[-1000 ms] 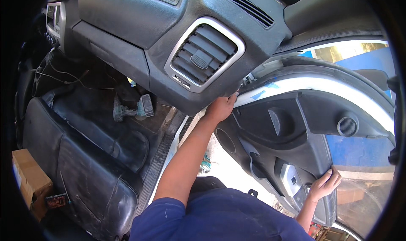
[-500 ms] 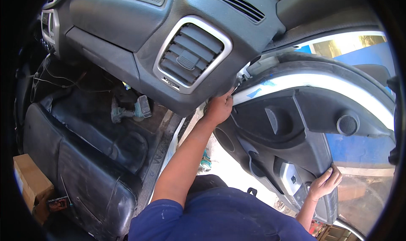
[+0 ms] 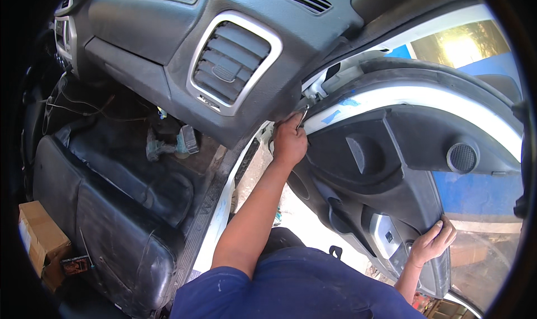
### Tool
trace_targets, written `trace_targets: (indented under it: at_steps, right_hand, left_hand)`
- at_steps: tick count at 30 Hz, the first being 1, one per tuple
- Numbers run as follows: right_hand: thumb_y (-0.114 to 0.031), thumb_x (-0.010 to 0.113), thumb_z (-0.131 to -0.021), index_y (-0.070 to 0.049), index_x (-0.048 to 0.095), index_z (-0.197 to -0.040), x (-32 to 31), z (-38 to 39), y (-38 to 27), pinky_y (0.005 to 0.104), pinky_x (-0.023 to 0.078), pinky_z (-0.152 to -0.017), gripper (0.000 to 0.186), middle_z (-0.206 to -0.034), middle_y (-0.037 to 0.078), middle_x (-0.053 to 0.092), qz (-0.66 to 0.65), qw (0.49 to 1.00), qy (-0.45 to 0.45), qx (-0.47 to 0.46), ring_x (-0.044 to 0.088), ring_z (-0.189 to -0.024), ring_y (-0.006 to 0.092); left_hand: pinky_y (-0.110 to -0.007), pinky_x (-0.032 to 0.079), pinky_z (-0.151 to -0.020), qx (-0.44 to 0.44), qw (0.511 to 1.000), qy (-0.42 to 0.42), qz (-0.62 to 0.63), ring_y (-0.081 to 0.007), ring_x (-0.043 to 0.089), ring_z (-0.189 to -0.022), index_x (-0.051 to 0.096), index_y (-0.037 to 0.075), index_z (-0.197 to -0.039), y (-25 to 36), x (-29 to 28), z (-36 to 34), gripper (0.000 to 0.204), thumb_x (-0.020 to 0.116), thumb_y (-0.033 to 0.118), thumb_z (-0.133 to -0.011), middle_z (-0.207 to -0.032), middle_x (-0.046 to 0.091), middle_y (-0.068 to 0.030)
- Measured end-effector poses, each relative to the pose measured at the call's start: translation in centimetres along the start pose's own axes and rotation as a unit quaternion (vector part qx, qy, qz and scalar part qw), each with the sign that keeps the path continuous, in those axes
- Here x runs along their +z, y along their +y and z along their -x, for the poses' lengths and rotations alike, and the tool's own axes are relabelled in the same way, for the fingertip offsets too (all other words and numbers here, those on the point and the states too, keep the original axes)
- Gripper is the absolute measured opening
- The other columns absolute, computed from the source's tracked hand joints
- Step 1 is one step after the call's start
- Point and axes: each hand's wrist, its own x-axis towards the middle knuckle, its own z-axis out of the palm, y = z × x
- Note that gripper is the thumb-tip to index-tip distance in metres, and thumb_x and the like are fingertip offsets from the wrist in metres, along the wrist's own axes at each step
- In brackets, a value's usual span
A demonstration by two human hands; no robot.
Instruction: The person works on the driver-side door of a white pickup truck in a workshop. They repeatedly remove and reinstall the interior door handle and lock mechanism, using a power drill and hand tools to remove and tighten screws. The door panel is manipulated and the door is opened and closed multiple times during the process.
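Fingers (image 3: 292, 122) of the left hand (image 3: 289, 141) are closing around a thin metal tool (image 3: 302, 116), probably a small screwdriver, and its tip is pointing up into the gap between the end of the dashboard (image 3: 291, 61) and the front edge of the open car door (image 3: 403, 95). This hand is sitting just under the corner of the dashboard, and the forearm is coming up from the lower edge of the head view, over the door sill (image 3: 215, 218). The right hand (image 3: 432, 242) is resting on the lower edge of the black door panel (image 3: 391, 168), with fingers bent loosely over the rim and holding it; it is near the grey switch plate (image 3: 386, 235) of the door. A round speaker grille (image 3: 462, 157) is sitting higher on the same panel, well apart from both hands. On the dashboard, a large air vent (image 3: 230, 67) with a silver frame is lying to the left of the tool. Further left, a worn black seat (image 3: 112, 224) is filling the cabin, and a greenish power tool (image 3: 168, 144) is lying on the floor ahead of it. A cardboard box (image 3: 39, 238) is standing beside the seat at the left edge. Thin wires (image 3: 78, 103) are hanging under the dashboard.
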Motion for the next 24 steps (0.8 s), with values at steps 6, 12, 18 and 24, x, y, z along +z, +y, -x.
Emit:
trace_targets:
  at_steps: [6, 12, 18, 24]
  right_hand:
    - [-0.01, 0.057, -0.111, 0.004, 0.073, -0.122, -0.1, -0.2, -0.6, 0.0521, 0.052, -0.098, 0.024, -0.114, 0.02, 0.068, -0.01, 1.0, -0.001, 0.01, 0.065, -0.108, 0.0408]
    - [-0.009, 0.057, -0.11, 0.002, 0.073, -0.122, -0.7, -0.4, -0.8, 0.0518, 0.051, -0.098, 0.024, -0.114, 0.02, 0.069, -0.018, 1.0, -0.01, 0.017, 0.065, -0.108, 0.0409]
    - [-0.009, 0.056, -0.109, 0.003, 0.073, -0.122, -0.6, -0.5, -1.0, 0.0513, 0.051, -0.098, 0.025, -0.116, 0.02, 0.07, -0.033, 0.999, -0.006, 0.011, 0.064, -0.106, 0.0394]
    - [-0.009, 0.057, -0.108, 0.003, 0.073, -0.122, -0.7, -0.6, -1.1, 0.0499, 0.051, -0.096, 0.024, -0.114, 0.02, 0.071, -0.033, 0.999, -0.001, 0.014, 0.064, -0.104, 0.038]
  left_hand:
    - [-0.047, 0.05, -0.117, 0.029, 0.999, 0.011, -0.03, -0.041, 0.065, -0.13, 0.078, -0.003, -0.13, 0.7, -0.2, 0.8, 0.048, 0.057, -0.006, -0.087, -0.135, 0.076, -0.0191]
    - [-0.049, 0.049, -0.121, 0.03, 0.999, -0.014, -0.032, -0.0412, 0.067, -0.136, 0.075, 0.005, -0.144, 4.5, -3.0, -0.9, 0.043, 0.06, 0.006, -0.104, -0.143, 0.075, -0.0177]
    - [-0.049, 0.052, -0.113, 0.165, 0.983, -0.011, 0.084, -0.0436, 0.067, -0.127, 0.071, -0.005, -0.141, 13.4, -2.7, -4.6, 0.036, 0.056, 0.011, -0.112, -0.137, 0.075, -0.0233]
    - [-0.047, 0.052, -0.11, 0.116, 0.979, -0.049, 0.16, -0.0428, 0.066, -0.124, 0.072, -0.005, -0.139, 13.4, -1.3, -5.8, 0.035, 0.055, 0.013, -0.115, -0.13, 0.074, -0.0229]
